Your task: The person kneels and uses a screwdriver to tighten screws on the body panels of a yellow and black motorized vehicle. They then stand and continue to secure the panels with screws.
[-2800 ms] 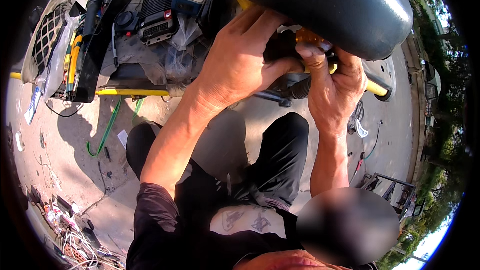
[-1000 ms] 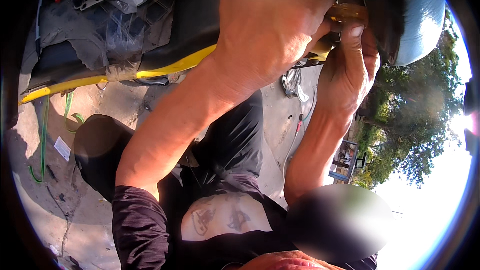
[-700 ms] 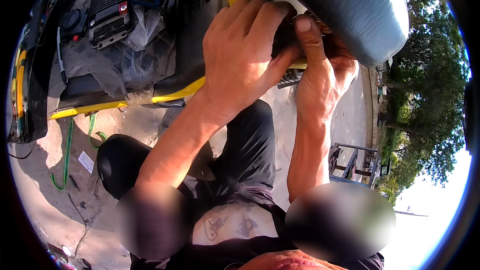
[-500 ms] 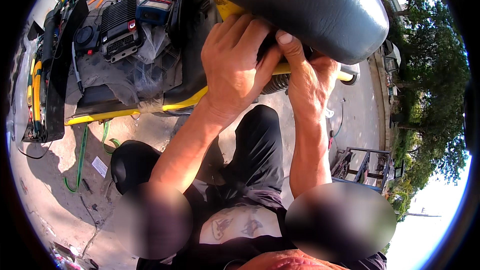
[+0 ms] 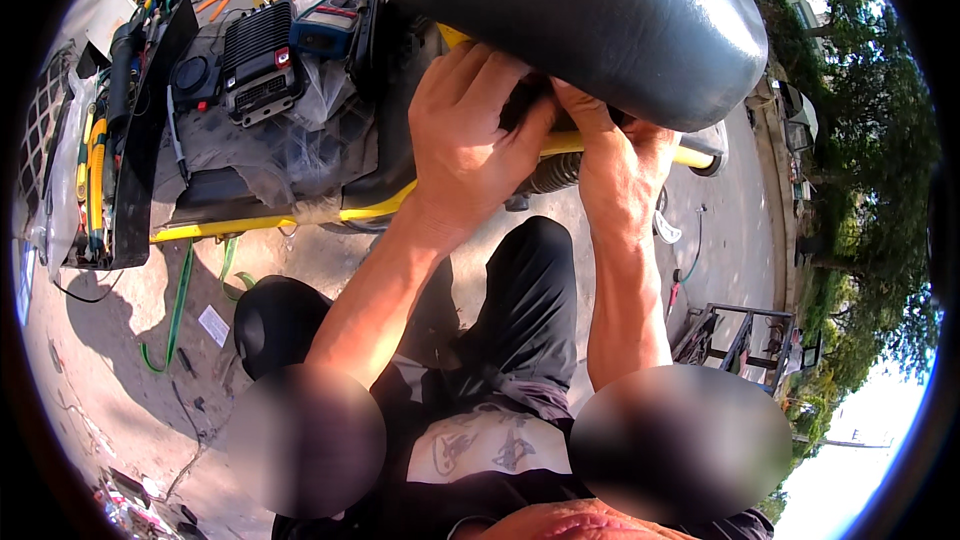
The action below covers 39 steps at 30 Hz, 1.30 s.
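My left hand (image 5: pixel 470 130) and my right hand (image 5: pixel 615 155) are side by side under the front edge of a black padded seat (image 5: pixel 620 10). The fingers of both are curled and pressed into the dark gap below it, and what they hold is hidden. My right thumb points up against the seat's underside, close to my left thumb. A yellow tubular frame (image 5: pixel 378 208) runs below, with a dark ribbed coil (image 5: pixel 555 173) beside my hands.
A black tool box (image 5: pixel 165 60) with yellow-handled tools lies left on the deck, beside a black finned device (image 5: pixel 255 55), a blue device (image 5: pixel 320 28) and plastic bags. Green straps (image 5: pixel 176 310) hang to the ground. A metal rack (image 5: pixel 730 340), hose and trees are to the right.
The view has swung, bringing more of the seat and tool box into sight. The orange piece that showed between my fingers earlier is now hidden as both hands sit under the seat.
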Each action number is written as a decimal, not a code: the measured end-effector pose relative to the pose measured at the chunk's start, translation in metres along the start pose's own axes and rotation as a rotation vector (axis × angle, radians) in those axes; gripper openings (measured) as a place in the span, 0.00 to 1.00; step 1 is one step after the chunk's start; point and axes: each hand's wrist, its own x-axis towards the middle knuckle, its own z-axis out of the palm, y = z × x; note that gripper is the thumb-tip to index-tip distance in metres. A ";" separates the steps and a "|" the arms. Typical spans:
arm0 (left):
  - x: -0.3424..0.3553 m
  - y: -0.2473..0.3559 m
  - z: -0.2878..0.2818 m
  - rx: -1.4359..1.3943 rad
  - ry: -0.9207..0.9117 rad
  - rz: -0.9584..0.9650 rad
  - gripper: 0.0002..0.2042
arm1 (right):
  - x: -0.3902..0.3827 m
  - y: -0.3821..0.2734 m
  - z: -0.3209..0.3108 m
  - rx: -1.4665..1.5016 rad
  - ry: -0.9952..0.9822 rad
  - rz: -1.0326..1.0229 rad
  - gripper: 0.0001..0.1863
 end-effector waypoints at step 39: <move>-0.001 -0.015 0.006 0.123 0.075 0.130 0.13 | 0.002 -0.004 0.013 -0.124 0.037 0.004 0.16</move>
